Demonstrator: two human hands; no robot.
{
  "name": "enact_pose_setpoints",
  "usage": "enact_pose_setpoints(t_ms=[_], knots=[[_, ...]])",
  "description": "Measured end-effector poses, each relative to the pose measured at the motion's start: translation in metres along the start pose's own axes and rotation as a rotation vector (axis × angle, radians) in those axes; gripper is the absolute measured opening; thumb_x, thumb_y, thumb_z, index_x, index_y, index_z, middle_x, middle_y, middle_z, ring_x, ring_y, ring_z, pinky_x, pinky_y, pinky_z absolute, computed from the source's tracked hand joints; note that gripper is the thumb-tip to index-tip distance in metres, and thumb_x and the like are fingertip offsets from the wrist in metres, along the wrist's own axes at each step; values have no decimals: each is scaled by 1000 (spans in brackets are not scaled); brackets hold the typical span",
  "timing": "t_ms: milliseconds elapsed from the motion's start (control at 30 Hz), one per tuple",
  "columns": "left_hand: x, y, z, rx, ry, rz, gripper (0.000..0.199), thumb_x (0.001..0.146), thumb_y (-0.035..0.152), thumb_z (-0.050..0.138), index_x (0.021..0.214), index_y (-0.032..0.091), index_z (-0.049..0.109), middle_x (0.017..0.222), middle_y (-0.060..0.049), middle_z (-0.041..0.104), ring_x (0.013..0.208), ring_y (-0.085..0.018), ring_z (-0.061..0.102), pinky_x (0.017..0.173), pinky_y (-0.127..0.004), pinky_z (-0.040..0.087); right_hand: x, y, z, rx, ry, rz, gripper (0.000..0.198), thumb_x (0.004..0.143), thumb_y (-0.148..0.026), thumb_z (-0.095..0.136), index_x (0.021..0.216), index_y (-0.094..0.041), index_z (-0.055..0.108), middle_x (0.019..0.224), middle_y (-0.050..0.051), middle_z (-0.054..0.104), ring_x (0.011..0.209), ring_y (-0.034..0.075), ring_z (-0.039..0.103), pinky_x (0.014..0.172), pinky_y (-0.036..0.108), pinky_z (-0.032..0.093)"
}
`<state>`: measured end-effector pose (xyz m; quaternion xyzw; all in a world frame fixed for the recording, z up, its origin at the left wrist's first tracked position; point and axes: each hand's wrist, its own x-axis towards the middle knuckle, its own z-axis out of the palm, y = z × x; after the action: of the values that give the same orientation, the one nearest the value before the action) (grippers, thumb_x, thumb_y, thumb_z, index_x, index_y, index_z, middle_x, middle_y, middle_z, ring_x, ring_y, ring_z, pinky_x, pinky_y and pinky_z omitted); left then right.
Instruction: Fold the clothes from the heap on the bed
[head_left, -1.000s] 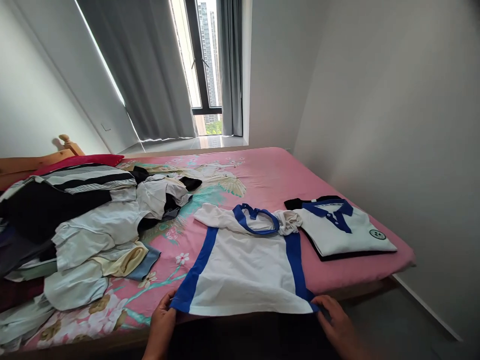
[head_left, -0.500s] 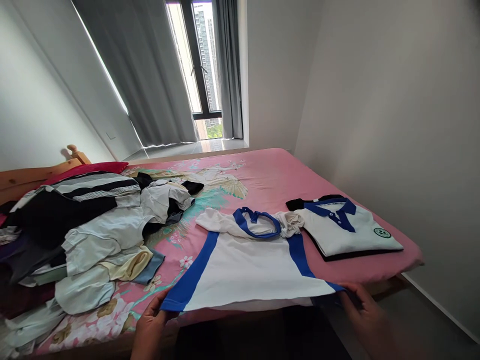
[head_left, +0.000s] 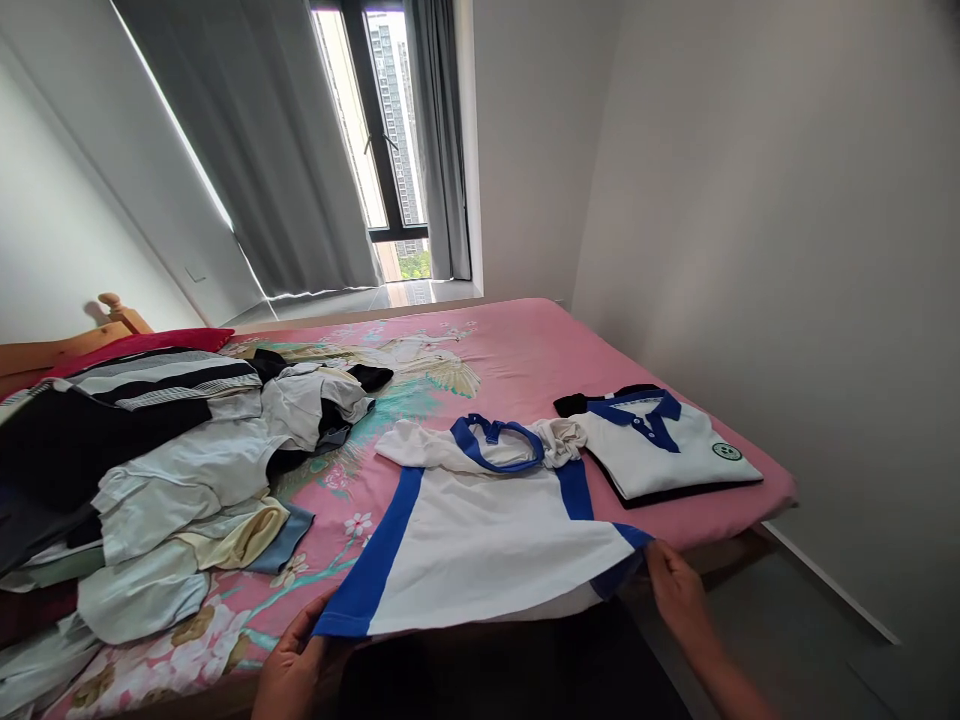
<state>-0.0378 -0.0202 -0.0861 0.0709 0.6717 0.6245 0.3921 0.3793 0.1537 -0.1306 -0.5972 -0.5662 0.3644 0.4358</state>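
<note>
Grey-white walls (head_left: 720,220) on both sides, window (head_left: 390,130) at the back with grey curtains (head_left: 247,150). Your bed (head_left: 525,345) has a pink floral sheet; wooden headboard (head_left: 60,352) at its left end. Unfolded clothes pile (head_left: 180,470) covers the left part, headboard to near edge. White shirt with blue side panels (head_left: 480,540) lies mid-bed at the near edge: collar toward the far edge, sleeves bunched beside it, hem reaching over the near edge. Folded stack (head_left: 667,465) sits close to the near right corner, white polo with blue collar on top, black cloth under it. Your left hand (head_left: 289,655) pinches the shirt's left hem corner, fingers nearly together. Your right hand (head_left: 677,590) pinches the right hem corner the same way, under layer showing below it. Smallest item: round green badge (head_left: 727,452) on the polo.
</note>
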Motion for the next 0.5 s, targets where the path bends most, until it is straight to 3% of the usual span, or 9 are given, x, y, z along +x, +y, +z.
enact_pose_setpoints(t_ms=[200,433,500], knots=[[8,-11,-7,-28,-21,-26,46,50,18,74,93,25,61,83,1,73,84,-26,69,64,-30,59,-14,19,21,94,-97,13,40,79,-52,48,92,-17,63,90,7,68,82,22,62,74,29,50],[21,-23,-6,-32,69,-6,27,69,7,60,92,21,63,81,0,73,78,-21,70,64,-27,58,-37,35,39,80,-279,-6,32,74,-45,55,91,-18,60,93,7,67,86,22,62,76,29,49],[23,-26,-6,-42,72,10,31,70,5,59,96,21,62,78,0,72,76,-20,70,63,-26,57,-36,38,36,39,-253,-2,35,76,-47,50,95,-19,59,95,7,66,85,22,62,75,30,48]])
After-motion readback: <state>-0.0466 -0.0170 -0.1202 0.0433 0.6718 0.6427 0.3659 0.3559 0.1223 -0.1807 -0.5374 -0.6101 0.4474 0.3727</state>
